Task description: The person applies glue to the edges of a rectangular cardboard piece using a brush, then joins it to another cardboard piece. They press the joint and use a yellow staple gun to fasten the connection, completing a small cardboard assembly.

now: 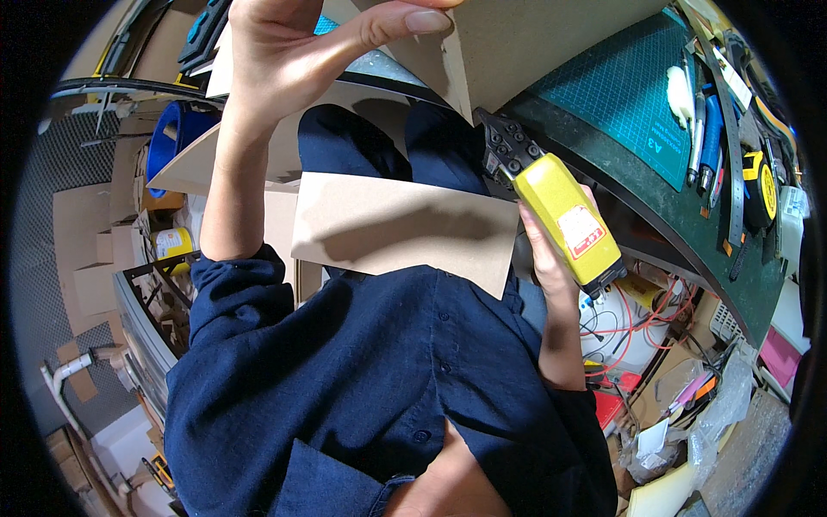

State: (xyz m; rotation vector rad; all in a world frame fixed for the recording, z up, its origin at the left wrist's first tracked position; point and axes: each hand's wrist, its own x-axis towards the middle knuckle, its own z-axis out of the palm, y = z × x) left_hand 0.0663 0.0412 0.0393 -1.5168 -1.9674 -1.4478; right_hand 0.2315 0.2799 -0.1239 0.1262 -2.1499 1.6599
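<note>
At the top edge, my left hand (293, 43) reaches up with its thumb against the edge of a brown cardboard panel (534, 47); its other fingers are mostly cut off. The panel stands tilted, one corner pointing down toward my knees. My right hand (547, 250) is wrapped round a plier-like tool (556, 215) with thick yellow handles, a red-and-white label and a black bolted head. The head points up and left, close below the panel's lower corner. Across my lap lies a flat cardboard strip (405, 228), with a shadow over it.
On the dark bench at right lie a teal cutting mat (612, 95), pens (708, 138), a steel ruler (734, 155) and a yellow tape measure (758, 189). Red cables (633, 323) tangle below it. A blue bin (172, 142) and cardboard pieces stand at left.
</note>
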